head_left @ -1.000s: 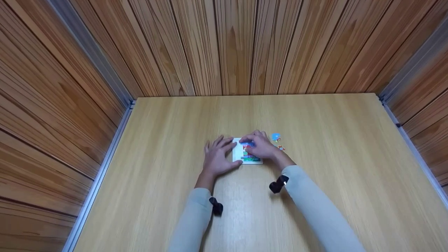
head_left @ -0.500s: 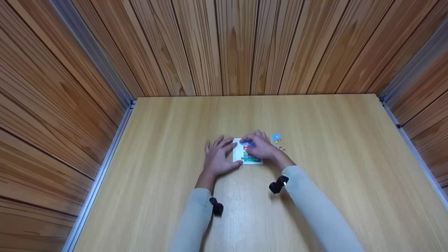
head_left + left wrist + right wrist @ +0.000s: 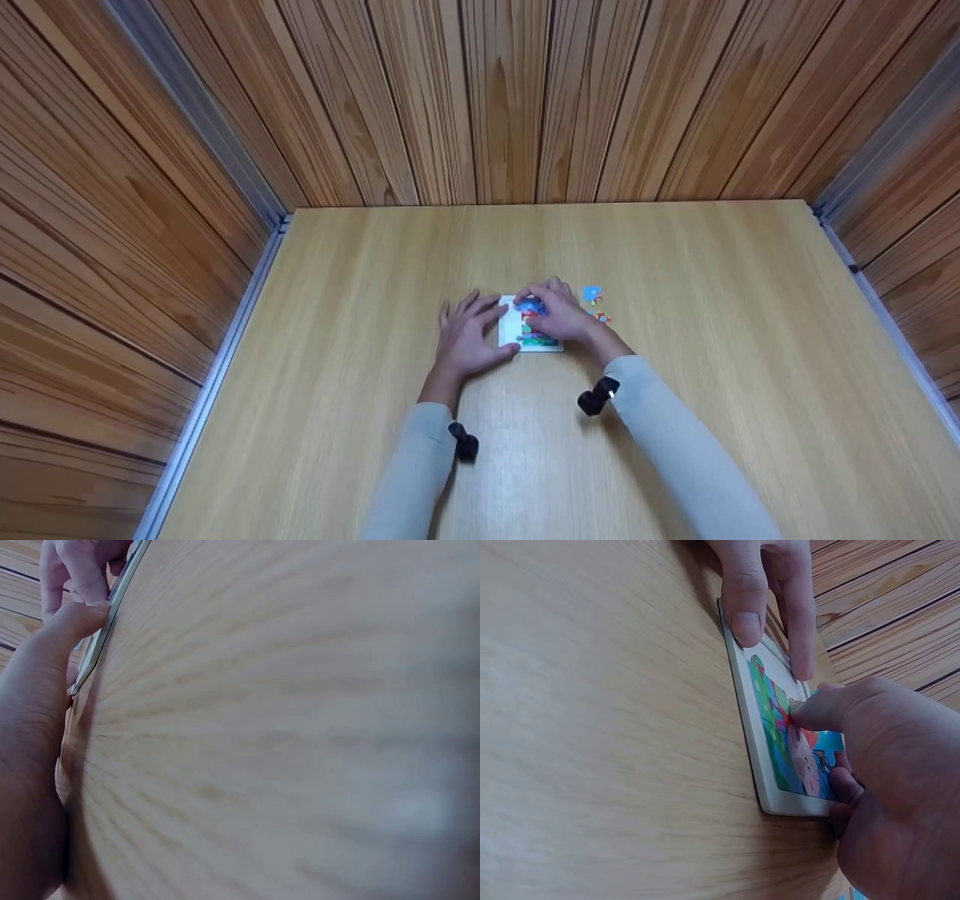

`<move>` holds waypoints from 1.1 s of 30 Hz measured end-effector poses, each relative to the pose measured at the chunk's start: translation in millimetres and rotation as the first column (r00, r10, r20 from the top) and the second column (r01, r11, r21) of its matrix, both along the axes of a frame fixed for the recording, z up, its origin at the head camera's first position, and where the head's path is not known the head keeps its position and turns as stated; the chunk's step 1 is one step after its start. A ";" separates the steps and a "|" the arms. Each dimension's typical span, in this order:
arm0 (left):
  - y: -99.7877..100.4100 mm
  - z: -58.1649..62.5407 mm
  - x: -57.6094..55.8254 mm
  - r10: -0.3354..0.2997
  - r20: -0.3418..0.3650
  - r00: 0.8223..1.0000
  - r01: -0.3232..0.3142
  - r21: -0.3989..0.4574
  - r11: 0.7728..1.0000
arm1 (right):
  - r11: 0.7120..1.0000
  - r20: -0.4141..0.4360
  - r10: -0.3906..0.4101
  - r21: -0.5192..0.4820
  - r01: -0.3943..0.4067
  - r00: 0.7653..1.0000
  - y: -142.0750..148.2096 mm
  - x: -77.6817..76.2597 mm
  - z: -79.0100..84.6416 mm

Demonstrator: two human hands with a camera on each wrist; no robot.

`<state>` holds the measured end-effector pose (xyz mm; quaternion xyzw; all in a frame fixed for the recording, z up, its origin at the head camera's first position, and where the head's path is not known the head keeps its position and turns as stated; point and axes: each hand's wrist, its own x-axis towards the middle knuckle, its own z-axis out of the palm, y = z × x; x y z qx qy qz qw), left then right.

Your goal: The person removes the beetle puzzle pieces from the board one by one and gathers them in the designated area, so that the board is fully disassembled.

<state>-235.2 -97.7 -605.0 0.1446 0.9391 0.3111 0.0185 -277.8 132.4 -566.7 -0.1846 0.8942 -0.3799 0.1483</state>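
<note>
A small white puzzle tray (image 3: 509,327) lies on the table, its right part filled with colourful jigsaw pieces (image 3: 778,754) that show a pink animal face. My left hand (image 3: 468,341) rests at the tray's left side with spread fingers. Its thumb (image 3: 746,624) presses the near rim and a finger touches the white inner board. Over the pieces, my right hand (image 3: 559,311) has its thumb and fingers bent around a blue puzzle piece (image 3: 828,741) at the far part of the picture. Its fingertips are partly hidden, so how firmly that piece sits is unclear.
To the right of the tray lie loose puzzle pieces, a blue one (image 3: 592,293) and an orange-red one (image 3: 603,317), the latter partly behind my right wrist. Wood-plank walls (image 3: 502,105) bound the table (image 3: 360,285) at the back and sides.
Both hands stay in place on the tray. The right fingers shift very slightly, and a little more of the blue area beneath them shows.
</note>
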 end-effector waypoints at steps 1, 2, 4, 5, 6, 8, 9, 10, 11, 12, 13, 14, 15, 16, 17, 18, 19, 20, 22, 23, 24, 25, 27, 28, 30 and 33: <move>-0.1 -0.2 0.0 0.000 -0.001 1.000 0.000 -0.001 1.000 | 1.000 -0.001 0.001 -0.003 -0.001 1.000 0.0 0.3 0.0; -0.1 -0.2 0.2 0.000 -0.003 1.000 0.000 -0.001 1.000 | 1.000 -0.005 0.002 -0.005 -0.002 1.000 -0.1 0.5 0.1; -0.3 -0.7 0.4 -0.001 -0.006 1.000 0.001 -0.005 1.000 | 1.000 -0.008 0.000 -0.011 0.000 1.000 0.2 1.2 -0.5; -0.3 -0.8 0.5 -0.002 -0.005 1.000 0.002 -0.008 1.000 | 1.000 -0.007 -0.003 -0.014 0.003 1.000 0.3 1.3 -1.0; -0.4 -1.0 0.6 -0.003 -0.004 1.000 0.003 -0.010 1.000 | 1.000 -0.006 -0.006 -0.016 0.006 1.000 0.7 1.1 -1.9; -0.5 -0.8 0.8 -0.004 0.000 1.000 0.004 -0.013 1.000 | 1.000 -0.010 -0.012 -0.020 0.012 1.000 1.5 1.1 -2.9; -0.6 -0.8 0.8 -0.004 0.003 1.000 0.004 -0.014 1.000 | 1.000 -0.011 -0.018 -0.021 0.018 1.000 1.5 1.0 -3.6; -0.7 -0.6 0.7 -0.004 0.006 1.000 0.004 -0.014 1.000 | 0.999 -0.012 -0.023 -0.023 0.023 1.000 1.7 0.7 -3.6; -0.8 -0.6 0.5 -0.003 0.007 1.000 0.004 -0.013 1.000 | 0.999 -0.014 -0.027 -0.024 0.026 1.000 1.8 0.5 -3.6; -0.8 -0.6 0.4 -0.004 0.005 1.000 0.004 -0.015 1.000 | 0.999 -0.023 -0.028 -0.026 0.027 0.999 2.0 0.4 -3.6; -0.8 -0.6 0.2 -0.005 0.005 1.000 0.005 -0.016 1.000 | 0.999 -0.027 -0.029 -0.029 0.028 0.999 2.0 0.5 -3.1; -0.8 -0.8 -0.1 -0.006 0.004 1.000 0.006 -0.016 1.000 | 0.999 -0.026 -0.033 -0.031 0.032 0.999 1.9 0.5 -2.9; -0.9 -1.0 -0.2 -0.007 0.003 1.000 0.007 -0.018 1.000 | 0.999 -0.020 -0.037 -0.034 0.037 0.999 1.8 0.5 -2.8; -0.9 -1.3 -0.5 -0.009 0.002 1.000 0.009 -0.020 1.000 | 0.998 -0.011 -0.041 -0.037 0.041 0.999 2.0 0.8 -2.4; -0.8 -1.6 -0.7 -0.012 0.000 1.000 0.012 -0.023 1.000 | 0.998 -0.004 -0.046 -0.037 0.046 0.999 2.1 1.1 -2.3; -0.8 -1.8 -0.8 -0.013 -0.002 1.000 0.013 -0.024 1.000 | 0.998 0.008 -0.052 -0.037 0.052 0.999 2.2 1.3 -2.1; -0.7 -2.0 -0.9 -0.013 0.000 1.000 0.013 -0.024 1.000 | 0.998 0.022 -0.058 -0.035 0.059 0.998 2.3 1.5 -2.0; -0.6 -2.1 -1.0 -0.014 -0.001 1.000 0.014 -0.021 1.000 | 0.997 0.033 -0.063 -0.034 0.064 0.997 2.5 1.7 -1.9; -0.4 -2.1 -1.0 -0.013 -0.001 1.000 0.013 -0.016 1.000 | 0.997 0.038 -0.065 -0.032 0.066 0.997 2.8 1.8 -1.8; -0.4 -2.2 -1.3 -0.012 -0.003 1.000 0.012 -0.012 1.000 | 0.998 0.036 -0.061 -0.031 0.063 0.997 2.9 1.6 -1.5; -0.3 -2.1 -1.3 -0.011 -0.004 1.000 0.011 -0.008 1.000 | 0.998 0.035 -0.060 -0.033 0.062 0.998 3.0 1.5 -1.1; -0.3 -2.1 -1.6 -0.012 -0.004 1.000 0.012 -0.006 1.000 | 0.998 0.035 -0.060 -0.033 0.061 0.998 3.3 1.4 -1.1; -0.3 -1.6 -1.9 -0.012 -0.006 1.000 0.012 -0.001 1.000 | 0.997 0.031 -0.062 -0.034 0.063 0.998 3.9 1.4 -0.3; -0.3 -1.6 -2.1 -0.013 -0.008 1.000 0.013 -0.001 1.000 | 0.997 0.028 -0.064 -0.034 0.065 0.998 4.1 1.3 0.0; -0.4 -1.4 -2.3 -0.013 -0.009 1.000 0.013 -0.003 1.000 | 0.997 0.018 -0.067 -0.030 0.067 0.998 4.5 1.4 -0.3; -0.6 -1.6 -2.6 -0.011 -0.010 1.000 0.011 -0.003 1.000 | 0.997 -0.006 -0.068 -0.022 0.068 0.998 4.9 1.0 -1.2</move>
